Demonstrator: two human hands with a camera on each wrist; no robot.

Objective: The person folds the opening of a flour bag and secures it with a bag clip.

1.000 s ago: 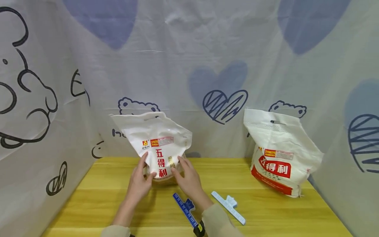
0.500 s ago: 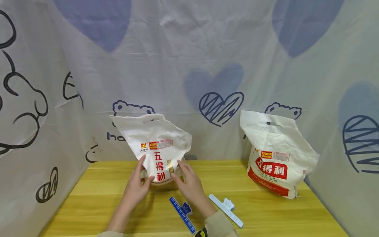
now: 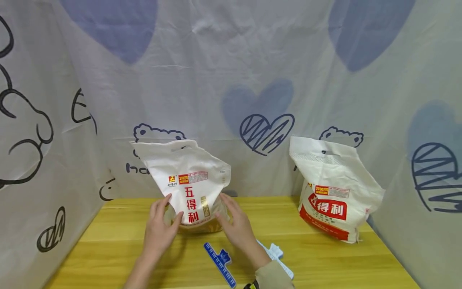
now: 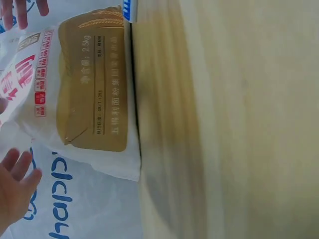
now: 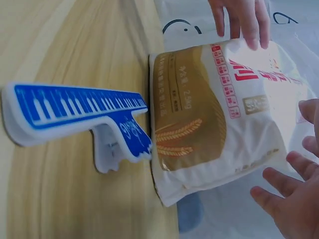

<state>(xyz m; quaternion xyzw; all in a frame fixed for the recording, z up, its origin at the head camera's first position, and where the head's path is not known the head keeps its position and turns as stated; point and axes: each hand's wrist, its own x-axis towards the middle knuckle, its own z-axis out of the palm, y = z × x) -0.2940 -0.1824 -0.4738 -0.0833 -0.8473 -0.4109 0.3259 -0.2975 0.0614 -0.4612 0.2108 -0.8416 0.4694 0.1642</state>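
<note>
A white flour bag point(image 3: 195, 168) with red lettering and a gold-brown lower panel stands at the back left of the wooden table, its top leaning to the left. In the left wrist view, the bag's front point(image 4: 94, 84) reads 2.5kg. My left hand point(image 3: 159, 233) is at the bag's left side, thumb near its front. On the opposite side, my right hand point(image 3: 238, 228) has its fingers spread beside the bag. The right wrist view shows those fingers extended and apart from the bag point(image 5: 199, 119). Whether the left fingertips touch it, I cannot tell.
A blue piano-patterned clip point(image 3: 220, 265) lies in front of the bag, between my arms. Partly behind my right forearm is a light blue clip point(image 3: 276, 252). Another white and red flour bag point(image 3: 330, 206) stands at the right. A printed cloth point(image 3: 202, 80) hangs behind.
Both hands have spread a little wider around the bag, the left one outward to the left. The head view has shifted, so the whole scene sits slightly left and lower.
</note>
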